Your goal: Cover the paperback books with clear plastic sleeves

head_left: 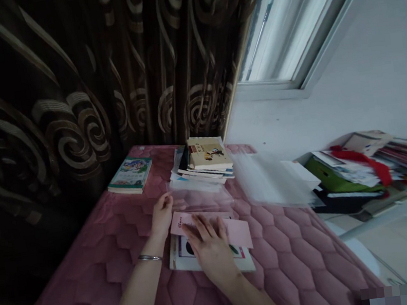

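Observation:
A pink sheet of paper [240, 230] lies on a white book [186, 257] on the quilted pink surface [304, 258]. My right hand [209, 247] presses flat on the pink sheet with fingers stretched out. My left hand [161, 216], a metal bracelet on its wrist, pinches the near left corner of a clear plastic sleeve [201, 197] just beyond the pink sheet.
A stack of books [206, 159] sits behind the sleeve. A green-covered book [130, 174] lies at the left by the dark patterned curtain [71, 89]. More clear plastic sheets [272, 179] lie to the right. A cluttered pile of folders and papers [356, 169] stands beyond the right edge.

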Tool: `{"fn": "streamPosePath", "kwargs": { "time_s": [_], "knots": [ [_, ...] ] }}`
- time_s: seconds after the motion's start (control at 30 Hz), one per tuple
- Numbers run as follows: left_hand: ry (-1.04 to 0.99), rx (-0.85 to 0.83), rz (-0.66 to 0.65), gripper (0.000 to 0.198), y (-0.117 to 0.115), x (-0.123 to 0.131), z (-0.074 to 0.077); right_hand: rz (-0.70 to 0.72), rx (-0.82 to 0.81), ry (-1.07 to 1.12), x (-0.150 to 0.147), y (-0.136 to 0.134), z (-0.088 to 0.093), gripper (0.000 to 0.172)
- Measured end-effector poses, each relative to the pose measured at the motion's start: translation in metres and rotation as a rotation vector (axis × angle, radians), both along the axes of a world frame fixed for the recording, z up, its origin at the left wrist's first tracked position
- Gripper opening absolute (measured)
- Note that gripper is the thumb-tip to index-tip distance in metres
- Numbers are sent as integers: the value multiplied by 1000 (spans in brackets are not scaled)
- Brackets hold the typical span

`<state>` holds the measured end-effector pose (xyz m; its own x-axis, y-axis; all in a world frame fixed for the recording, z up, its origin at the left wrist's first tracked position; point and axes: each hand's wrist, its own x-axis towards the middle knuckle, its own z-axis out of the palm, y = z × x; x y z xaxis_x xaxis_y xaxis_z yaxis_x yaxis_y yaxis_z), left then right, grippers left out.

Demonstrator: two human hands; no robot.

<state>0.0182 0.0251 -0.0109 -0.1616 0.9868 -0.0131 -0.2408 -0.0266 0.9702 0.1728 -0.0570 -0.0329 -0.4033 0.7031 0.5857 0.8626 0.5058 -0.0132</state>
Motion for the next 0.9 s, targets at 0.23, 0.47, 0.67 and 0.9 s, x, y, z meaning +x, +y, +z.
{"fn": "streamPosePath", "kwargs": {
  "time_s": [0.23,0.47,0.67,0.9],
  "knots": [
    [-9,-14,10,47,-2,0,-3,6,14,-9,0,-1,-1,39],
    [13,-20,15,50,1,-2,-10,6,6,-12,0,0,-1,37],
    [23,0,45,44,0,-3,-13,12,-31,-19,0,2,-3,42],
    [-4,-41,5,51,-5,0,-7,48,-70,-16,2,8,-5,43]
  ]
}}
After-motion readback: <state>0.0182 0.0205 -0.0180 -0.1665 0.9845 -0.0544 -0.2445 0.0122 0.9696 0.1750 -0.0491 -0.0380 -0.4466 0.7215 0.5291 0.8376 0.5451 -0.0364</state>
